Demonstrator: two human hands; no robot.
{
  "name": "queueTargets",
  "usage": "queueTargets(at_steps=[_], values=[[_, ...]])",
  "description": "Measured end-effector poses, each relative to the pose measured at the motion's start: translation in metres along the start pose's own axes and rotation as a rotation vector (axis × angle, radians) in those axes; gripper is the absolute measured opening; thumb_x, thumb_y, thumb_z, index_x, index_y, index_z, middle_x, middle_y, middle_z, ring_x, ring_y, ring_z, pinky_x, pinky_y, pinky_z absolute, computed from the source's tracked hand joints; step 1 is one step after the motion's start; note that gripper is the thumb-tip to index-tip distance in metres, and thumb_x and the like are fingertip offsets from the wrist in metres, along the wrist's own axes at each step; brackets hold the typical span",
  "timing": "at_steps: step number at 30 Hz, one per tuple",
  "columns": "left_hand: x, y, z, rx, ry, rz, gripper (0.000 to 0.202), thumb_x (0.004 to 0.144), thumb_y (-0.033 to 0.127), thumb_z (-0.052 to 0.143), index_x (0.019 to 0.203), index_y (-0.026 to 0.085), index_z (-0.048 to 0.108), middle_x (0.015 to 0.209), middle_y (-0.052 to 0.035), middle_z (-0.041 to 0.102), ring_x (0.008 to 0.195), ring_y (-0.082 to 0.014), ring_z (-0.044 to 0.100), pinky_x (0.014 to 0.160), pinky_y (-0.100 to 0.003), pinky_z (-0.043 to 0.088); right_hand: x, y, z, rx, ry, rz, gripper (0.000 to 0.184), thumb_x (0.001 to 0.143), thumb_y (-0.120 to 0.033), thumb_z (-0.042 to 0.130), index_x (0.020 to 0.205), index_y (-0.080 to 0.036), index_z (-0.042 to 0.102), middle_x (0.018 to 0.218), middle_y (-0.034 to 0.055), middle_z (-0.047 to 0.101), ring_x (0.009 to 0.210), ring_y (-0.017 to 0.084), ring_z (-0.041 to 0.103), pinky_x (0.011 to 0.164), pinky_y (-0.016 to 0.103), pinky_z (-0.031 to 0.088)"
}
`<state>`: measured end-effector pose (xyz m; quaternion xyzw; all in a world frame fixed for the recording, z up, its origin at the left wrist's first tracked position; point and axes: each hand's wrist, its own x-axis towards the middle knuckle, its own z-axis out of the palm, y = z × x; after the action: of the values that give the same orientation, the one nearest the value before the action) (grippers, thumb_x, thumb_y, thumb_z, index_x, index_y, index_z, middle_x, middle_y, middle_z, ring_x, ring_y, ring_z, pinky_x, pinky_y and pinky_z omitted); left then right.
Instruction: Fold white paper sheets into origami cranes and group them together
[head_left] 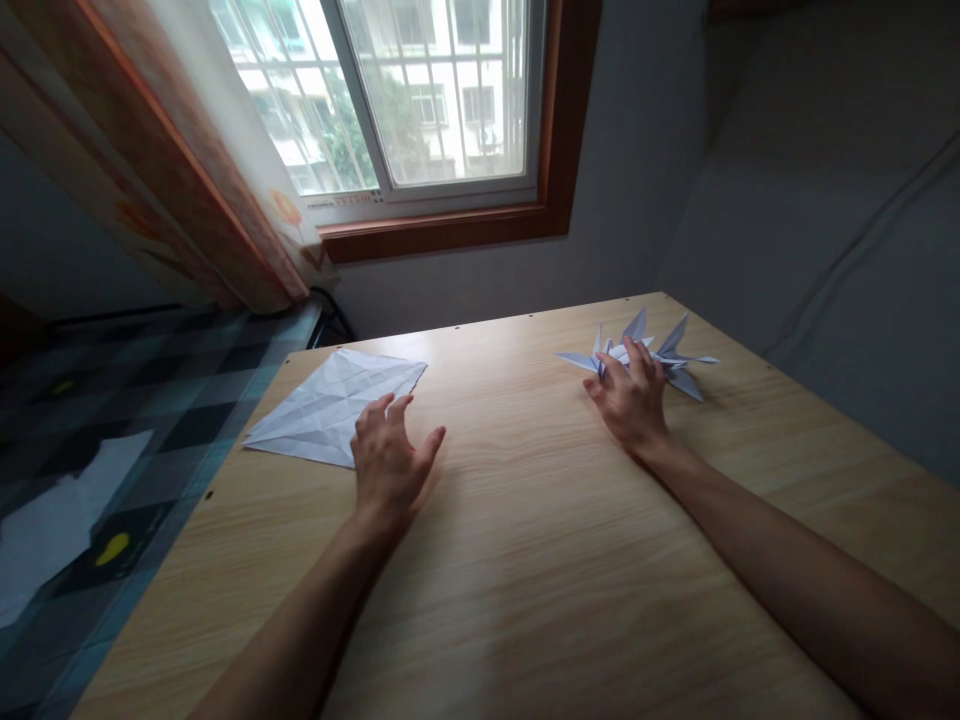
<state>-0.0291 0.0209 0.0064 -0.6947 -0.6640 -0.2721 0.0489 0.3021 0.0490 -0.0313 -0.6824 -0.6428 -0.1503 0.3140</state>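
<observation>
A creased white paper sheet (330,405) lies flat on the wooden table (525,520) at the far left. My left hand (390,460) rests at its near right corner, fingers spread and open, fingertips touching the sheet's edge. At the far right lie folded white paper cranes (675,362) in a small pile. My right hand (632,395) lies on the near side of the pile, its fingers curled onto the folded paper.
A window (420,95) with a brown frame and a patterned curtain (172,150) stand behind the table. To the left is a checkered bed cover (112,420) with a white sheet (52,530) on it. A grey wall runs along the right.
</observation>
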Motion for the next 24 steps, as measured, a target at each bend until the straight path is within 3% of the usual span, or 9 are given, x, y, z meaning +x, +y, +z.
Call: queueTargets(at_steps=[2, 4, 7, 9, 16, 20, 24], values=[[0.005, -0.012, -0.003, 0.183, -0.025, -0.032, 0.066, 0.081, 0.048, 0.06, 0.136, 0.015, 0.046, 0.149, -0.0209, 0.038, 0.14, -0.0406, 0.028, 0.109, -0.055, 0.028, 0.0, -0.002, -0.003, 0.023, 0.062, 0.004, 0.044, 0.091, -0.045, 0.047, 0.124, -0.019, 0.06, 0.15, 0.0161, 0.038, 0.141, 0.035, 0.029, 0.111, 0.054, 0.023], [0.009, -0.025, -0.004, 0.293, -0.073, -0.103, 0.076, 0.082, 0.056, 0.056, 0.141, 0.01, 0.042, 0.152, -0.0248, 0.032, 0.141, -0.0454, 0.024, 0.108, -0.058, 0.026, -0.001, -0.005, -0.007, 0.034, 0.103, 0.002, 0.044, 0.091, -0.045, 0.046, 0.124, -0.019, 0.059, 0.149, 0.0162, 0.037, 0.141, 0.035, 0.029, 0.11, 0.053, 0.024], [0.013, -0.041, -0.004, 0.346, -0.212, -0.222, 0.079, 0.084, 0.064, 0.046, 0.139, 0.008, 0.045, 0.147, -0.0275, 0.04, 0.136, -0.0483, 0.032, 0.105, -0.061, 0.029, -0.003, -0.01, -0.011, 0.035, 0.124, -0.016, 0.044, 0.091, -0.045, 0.043, 0.124, -0.019, 0.057, 0.148, 0.0169, 0.038, 0.141, 0.034, 0.03, 0.11, 0.051, 0.023], [0.014, -0.046, -0.004, 0.366, -0.275, -0.219, 0.074, 0.086, 0.064, 0.038, 0.135, 0.009, 0.051, 0.143, -0.0267, 0.046, 0.131, -0.0465, 0.04, 0.102, -0.059, 0.034, -0.005, -0.012, -0.013, 0.047, 0.144, -0.031, 0.043, 0.091, -0.044, 0.043, 0.123, -0.018, 0.057, 0.146, 0.0175, 0.04, 0.14, 0.032, 0.031, 0.111, 0.048, 0.023], [0.015, -0.036, -0.015, 0.465, -0.301, -0.092, 0.051, 0.092, 0.045, 0.032, 0.113, 0.01, 0.062, 0.119, -0.0227, 0.064, 0.107, -0.0389, 0.06, 0.082, -0.048, 0.049, -0.011, -0.018, -0.02, 0.148, 0.161, -0.022, 0.037, 0.09, -0.04, 0.045, 0.119, -0.019, 0.056, 0.139, 0.0165, 0.044, 0.134, 0.032, 0.038, 0.109, 0.047, 0.025], [0.014, -0.031, -0.019, 0.493, -0.307, -0.054, 0.042, 0.093, 0.034, 0.031, 0.097, 0.011, 0.067, 0.1, -0.0211, 0.069, 0.092, -0.0355, 0.067, 0.071, -0.041, 0.05, -0.015, -0.022, -0.023, 0.186, 0.183, -0.048, 0.033, 0.09, -0.036, 0.046, 0.115, -0.019, 0.057, 0.135, 0.0157, 0.047, 0.132, 0.03, 0.04, 0.109, 0.045, 0.026], [0.014, -0.03, -0.02, 0.52, -0.284, -0.061, 0.041, 0.092, 0.021, 0.028, 0.093, 0.011, 0.068, 0.09, -0.0208, 0.07, 0.085, -0.0349, 0.069, 0.066, -0.04, 0.05, -0.018, -0.022, -0.021, 0.207, 0.207, -0.072, 0.03, 0.089, -0.034, 0.048, 0.113, -0.019, 0.057, 0.132, 0.0145, 0.05, 0.13, 0.029, 0.044, 0.108, 0.045, 0.028]])
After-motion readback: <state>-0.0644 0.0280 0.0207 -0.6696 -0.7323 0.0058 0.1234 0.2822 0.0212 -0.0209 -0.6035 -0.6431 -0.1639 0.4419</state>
